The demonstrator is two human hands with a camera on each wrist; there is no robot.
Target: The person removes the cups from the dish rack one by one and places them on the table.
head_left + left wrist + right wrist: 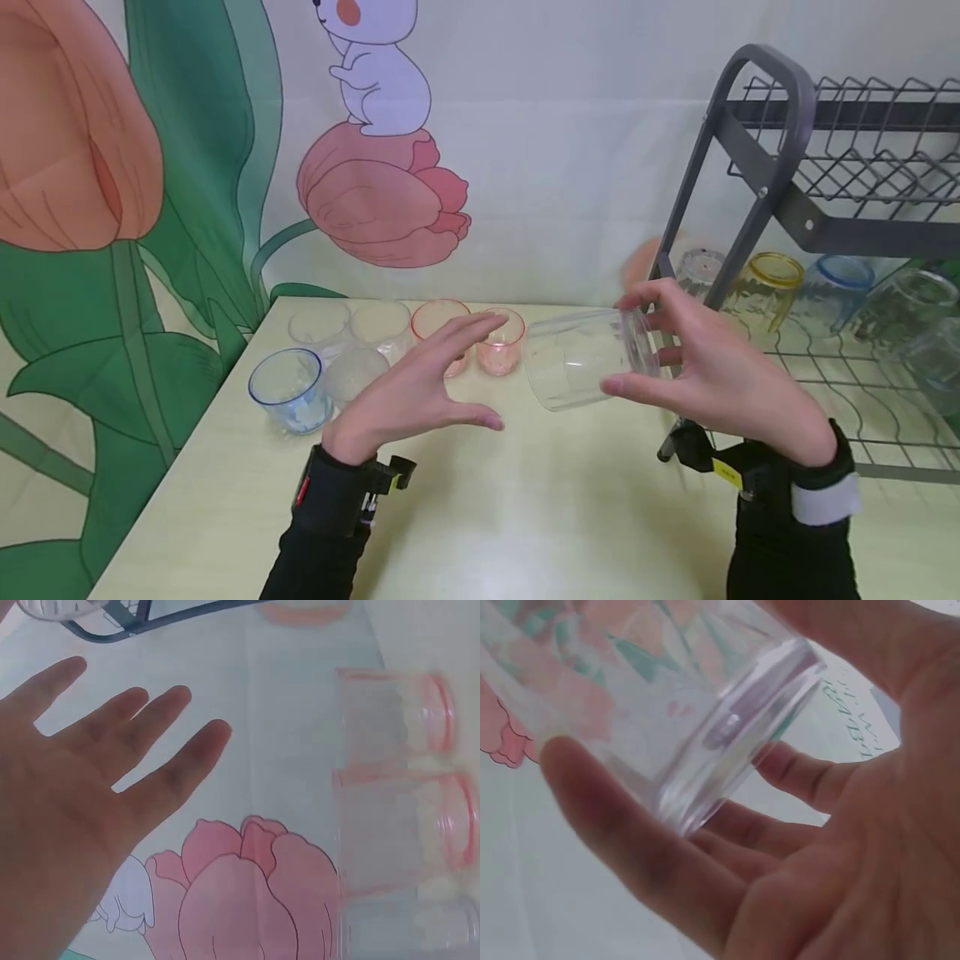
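Observation:
My right hand (723, 379) grips a clear drinking glass (573, 358) near its thick base, thumb below and fingers above. The glass lies sideways in the air, its mouth toward the left. In the right wrist view, the glass's heavy base (735, 731) sits between thumb and fingers. Apart from the glass, my left hand (420, 387) hovers with fingers extended and thumb spread, holding nothing. Behind it stand two pink-rimmed glasses, one small (501, 354) and one partly hidden (435, 317). Farther left are a blue-rimmed glass (291, 396) and several clear glasses (318, 325).
On the right stands a dark metal two-tier rack (761, 179). Its lower shelf holds upside-down glasses, among them a yellow-tinted glass (768, 287) and a blue-tinted glass (836, 292). A printed cloth (547, 167) hangs behind the pale table (525, 517).

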